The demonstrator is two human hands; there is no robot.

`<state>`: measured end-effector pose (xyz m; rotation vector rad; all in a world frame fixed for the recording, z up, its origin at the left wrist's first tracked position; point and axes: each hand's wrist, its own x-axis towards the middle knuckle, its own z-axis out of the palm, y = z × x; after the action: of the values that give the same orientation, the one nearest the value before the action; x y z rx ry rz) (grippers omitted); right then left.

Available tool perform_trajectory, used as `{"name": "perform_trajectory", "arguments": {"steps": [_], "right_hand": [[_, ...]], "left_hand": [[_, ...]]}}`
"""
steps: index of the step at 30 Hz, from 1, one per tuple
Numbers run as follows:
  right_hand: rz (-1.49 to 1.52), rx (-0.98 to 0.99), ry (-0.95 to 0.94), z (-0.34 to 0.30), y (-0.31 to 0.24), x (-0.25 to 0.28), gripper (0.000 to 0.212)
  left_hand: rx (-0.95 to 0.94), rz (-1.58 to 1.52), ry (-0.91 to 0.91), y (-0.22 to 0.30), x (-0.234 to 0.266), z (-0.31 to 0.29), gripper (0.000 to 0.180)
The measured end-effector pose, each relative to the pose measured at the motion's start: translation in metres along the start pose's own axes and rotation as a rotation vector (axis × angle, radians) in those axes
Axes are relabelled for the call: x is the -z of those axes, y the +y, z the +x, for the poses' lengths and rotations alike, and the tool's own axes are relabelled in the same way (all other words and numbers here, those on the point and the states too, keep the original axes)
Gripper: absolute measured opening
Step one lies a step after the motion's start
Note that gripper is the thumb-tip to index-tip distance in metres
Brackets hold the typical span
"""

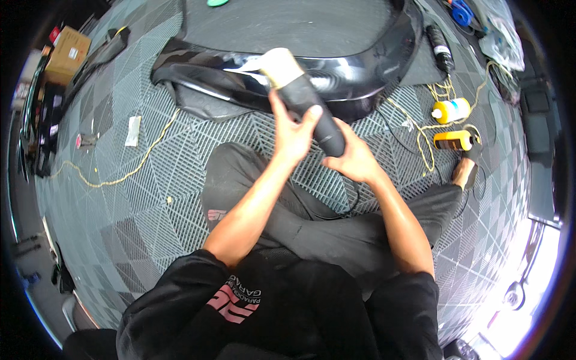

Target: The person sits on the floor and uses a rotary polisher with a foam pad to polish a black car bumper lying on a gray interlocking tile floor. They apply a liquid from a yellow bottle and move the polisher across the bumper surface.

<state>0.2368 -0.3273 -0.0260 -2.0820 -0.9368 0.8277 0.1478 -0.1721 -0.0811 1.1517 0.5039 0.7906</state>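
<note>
One left grip (293, 137), one right grip (359, 159) clasp the black tool (327, 133); I judge it heavy, best held there.

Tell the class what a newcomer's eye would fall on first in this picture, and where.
Probably the black cylindrical tool with its pale yellow head, held by the left hand and right hand at upper centre. Next, perhaps, comes the glossy black curved panel across the top, then two yellow bottles on the grey floor at right.
</note>
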Motion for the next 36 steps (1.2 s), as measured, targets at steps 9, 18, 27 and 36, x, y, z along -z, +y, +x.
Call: {"name": "perform_trajectory", "arguments": {"steps": [9, 18, 27, 36], "right_hand": [[0.217, -0.182, 0.262, -0.048, 0.035, 0.021, 0.079], [0.21, -0.15, 0.349, 0.006, 0.006, 0.0, 0.07], [0.216, -0.061, 0.197, 0.049, -0.063, -0.029, 0.08], [0.165, -0.076, 0.123, 0.091, -0.099, -0.056, 0.082]], "left_hand": [[0.363, 0.338, -0.438, 0.027, -0.053, 0.009, 0.117], [0.203, -0.284, -0.832, 0.199, -0.02, -0.041, 0.053], [-0.1, -0.099, -1.117, 0.313, 0.031, -0.074, 0.031], [0.05, 0.029, -0.767, 0.329, 0.146, -0.069, 0.031]]}}
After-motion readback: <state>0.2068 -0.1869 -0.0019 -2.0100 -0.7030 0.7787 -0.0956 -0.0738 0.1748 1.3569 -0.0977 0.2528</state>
